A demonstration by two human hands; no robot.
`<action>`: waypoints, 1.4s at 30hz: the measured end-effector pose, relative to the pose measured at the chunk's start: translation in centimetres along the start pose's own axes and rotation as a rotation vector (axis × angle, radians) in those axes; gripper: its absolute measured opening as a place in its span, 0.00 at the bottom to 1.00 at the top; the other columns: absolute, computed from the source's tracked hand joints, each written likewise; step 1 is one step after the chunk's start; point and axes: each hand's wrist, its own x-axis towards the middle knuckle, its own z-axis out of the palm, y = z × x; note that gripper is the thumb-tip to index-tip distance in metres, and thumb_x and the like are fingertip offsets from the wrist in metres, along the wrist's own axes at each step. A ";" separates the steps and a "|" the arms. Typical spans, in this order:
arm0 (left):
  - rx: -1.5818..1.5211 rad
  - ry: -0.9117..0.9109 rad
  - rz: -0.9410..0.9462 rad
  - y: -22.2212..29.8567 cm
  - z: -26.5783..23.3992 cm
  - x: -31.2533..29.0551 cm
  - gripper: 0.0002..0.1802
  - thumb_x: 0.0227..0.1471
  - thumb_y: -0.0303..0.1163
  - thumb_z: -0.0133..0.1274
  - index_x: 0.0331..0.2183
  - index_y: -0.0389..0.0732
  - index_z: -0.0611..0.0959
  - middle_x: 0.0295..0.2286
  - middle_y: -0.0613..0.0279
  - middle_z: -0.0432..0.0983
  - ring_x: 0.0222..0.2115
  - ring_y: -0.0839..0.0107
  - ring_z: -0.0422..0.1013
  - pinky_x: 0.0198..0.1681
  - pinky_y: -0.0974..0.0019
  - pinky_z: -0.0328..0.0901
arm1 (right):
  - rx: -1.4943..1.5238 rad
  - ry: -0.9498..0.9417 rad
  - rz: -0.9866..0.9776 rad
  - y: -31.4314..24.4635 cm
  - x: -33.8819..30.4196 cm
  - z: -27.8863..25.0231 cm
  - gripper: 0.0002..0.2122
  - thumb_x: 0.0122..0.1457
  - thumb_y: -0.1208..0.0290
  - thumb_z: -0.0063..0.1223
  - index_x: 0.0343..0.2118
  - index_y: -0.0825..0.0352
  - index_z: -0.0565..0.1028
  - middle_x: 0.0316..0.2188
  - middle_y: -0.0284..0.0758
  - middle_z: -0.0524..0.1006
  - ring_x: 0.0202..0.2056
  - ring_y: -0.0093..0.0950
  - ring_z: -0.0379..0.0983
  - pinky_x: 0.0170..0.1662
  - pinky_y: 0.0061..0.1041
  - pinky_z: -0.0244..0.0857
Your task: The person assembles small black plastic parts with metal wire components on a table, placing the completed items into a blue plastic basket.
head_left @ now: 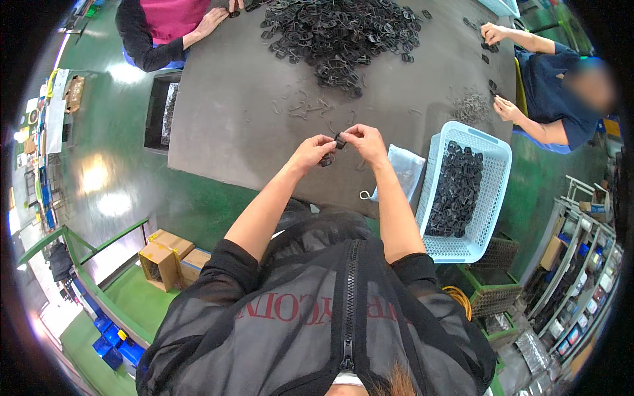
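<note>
A small black plastic clip, pinched between the fingertips of left hand and right hand, hangs above the near edge of the dark grey tabletop, beside a pale blue basket of like clips, over green floor.

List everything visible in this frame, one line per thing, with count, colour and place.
table: one, dark grey, centre
loose black clips: one large heap, black, far side of table
wire hooks: several, grey, scattered mid-table
basket: one, pale blue, table's right edge, holding black clips
plastic bag: one, clear, left of basket
cardboard boxes: a few, brown, floor lower left
co-workers: two, one top left, one at right
small black clip: one, black, pinched between both hands
left hand: one, also holding another black piece
right hand: one, on the clip
</note>
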 end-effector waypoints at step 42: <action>1.331 0.141 1.032 -5.5 10.5 10.0 0.33 0.50 0.37 0.44 0.56 0.36 0.57 0.58 0.56 0.48 0.60 0.62 0.42 0.61 0.54 0.37 | 0.272 1.141 0.449 8.2 -22.5 -15.9 0.10 0.52 0.68 0.57 0.34 0.66 0.73 0.23 0.28 0.75 0.17 0.13 0.62 0.18 0.12 0.50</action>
